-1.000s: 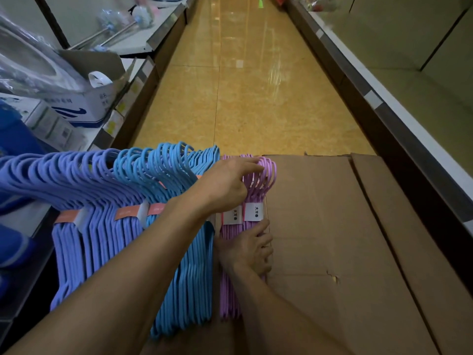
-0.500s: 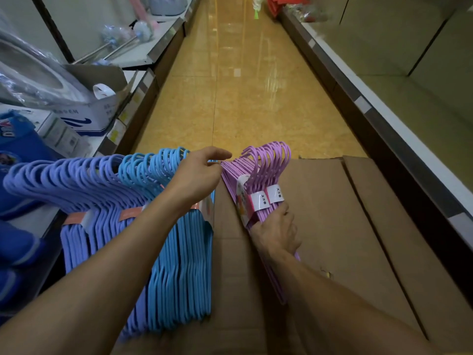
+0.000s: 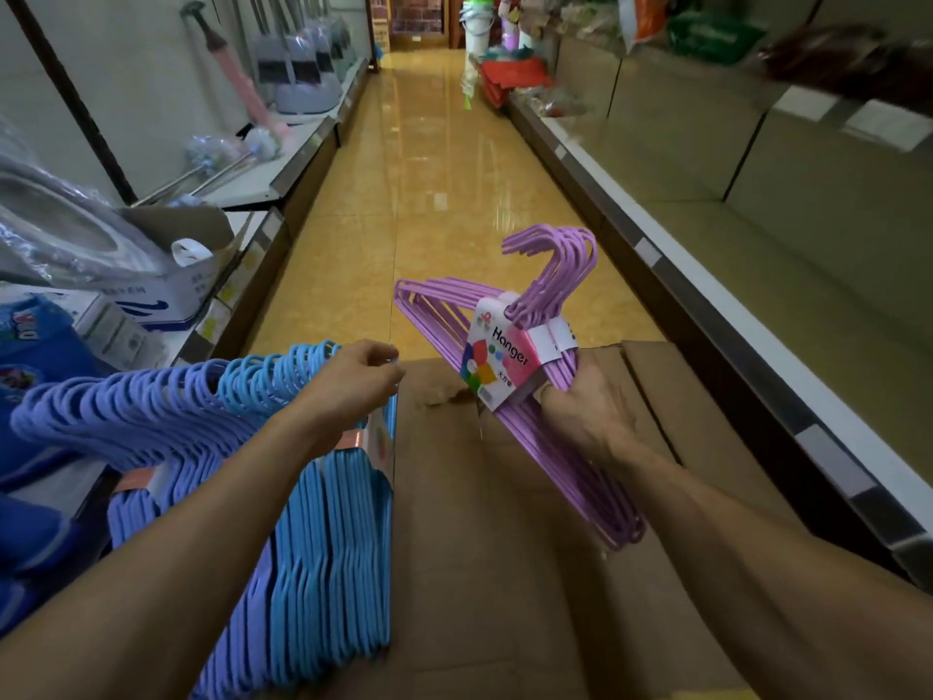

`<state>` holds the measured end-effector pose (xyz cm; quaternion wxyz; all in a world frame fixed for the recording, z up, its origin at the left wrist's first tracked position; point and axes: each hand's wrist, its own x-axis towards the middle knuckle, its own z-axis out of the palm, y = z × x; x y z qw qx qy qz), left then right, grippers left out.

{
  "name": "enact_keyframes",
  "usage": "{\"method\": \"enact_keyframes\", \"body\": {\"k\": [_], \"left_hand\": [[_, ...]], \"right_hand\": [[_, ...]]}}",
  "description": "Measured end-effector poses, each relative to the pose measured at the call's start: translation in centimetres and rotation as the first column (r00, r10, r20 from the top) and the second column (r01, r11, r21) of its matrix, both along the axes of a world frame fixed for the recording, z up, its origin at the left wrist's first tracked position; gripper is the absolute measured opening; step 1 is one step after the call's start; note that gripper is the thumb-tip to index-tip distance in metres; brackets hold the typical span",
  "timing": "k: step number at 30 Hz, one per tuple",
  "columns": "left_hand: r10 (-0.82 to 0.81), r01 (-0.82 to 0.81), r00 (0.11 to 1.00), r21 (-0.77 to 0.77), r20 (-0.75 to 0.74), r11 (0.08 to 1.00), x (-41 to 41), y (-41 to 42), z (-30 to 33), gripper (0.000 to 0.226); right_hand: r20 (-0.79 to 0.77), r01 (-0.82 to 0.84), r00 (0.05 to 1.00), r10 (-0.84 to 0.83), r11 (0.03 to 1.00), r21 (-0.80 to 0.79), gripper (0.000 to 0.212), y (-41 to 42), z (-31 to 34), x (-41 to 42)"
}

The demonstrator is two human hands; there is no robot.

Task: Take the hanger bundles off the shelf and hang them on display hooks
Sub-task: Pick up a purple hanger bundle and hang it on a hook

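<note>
right hand, centre right, grips a purple hanger bundle raised above the cardboard box. left hand, centre, curls round blue hanger hooks.

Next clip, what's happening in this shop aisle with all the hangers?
A person stands over a brown cardboard box in a store aisle. Their right hand grips a banded bundle of purple plastic hangers, lifted off the box with the hooks pointing up. Their left hand holds the hook ends of the light blue hanger bundles stacked beside periwinkle ones. No bundle is on a display hook.

Glossy yellow floor between shelves
</note>
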<state>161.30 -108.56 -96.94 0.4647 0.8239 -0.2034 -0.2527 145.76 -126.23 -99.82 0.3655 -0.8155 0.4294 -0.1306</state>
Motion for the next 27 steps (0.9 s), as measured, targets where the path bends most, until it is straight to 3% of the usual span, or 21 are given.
{"method": "enact_keyframes", "body": {"k": [7,10,14,18,23,27], "left_hand": [[0.081,-0.208,0.931,-0.335,-0.356,0.919,-1.7,-2.0,3.3,0.052],[0.061,-0.306,0.879,-0.46,-0.473,0.834,-2.2,-2.7,4.7,0.02],[-0.042,-0.456,0.769,-0.593,-0.638,0.664,-2.1,-2.6,6.5,0.028],[-0.008,-0.622,0.678,-0.579,-0.735,0.527,-2.7,-2.8,7.4,0.032],[0.09,-0.724,0.591,-0.477,-0.802,0.498,-2.9,-2.9,5.1,0.021],[0.114,-0.738,0.586,-0.47,-0.802,0.485,-2.4,-3.0,3.8,0.015]], "right_hand": [[0.29,-0.114,0.953,0.084,0.99,0.086,0.032,-0.3,4.7,-1.5],[0.34,-0.187,0.929,0.142,0.977,0.101,0.023,0.0,6.2,-1.8],[0.369,-0.301,0.905,0.213,0.932,0.2,0.021,0.0,7.0,-2.3],[0.328,-0.344,0.906,0.268,0.917,0.201,0.013,-0.3,6.4,-2.0],[0.184,-0.302,0.943,0.278,0.946,0.115,0.016,-0.4,4.5,-0.5],[0.163,-0.273,0.952,0.258,0.959,0.081,0.008,-0.7,2.7,0.9]]}}
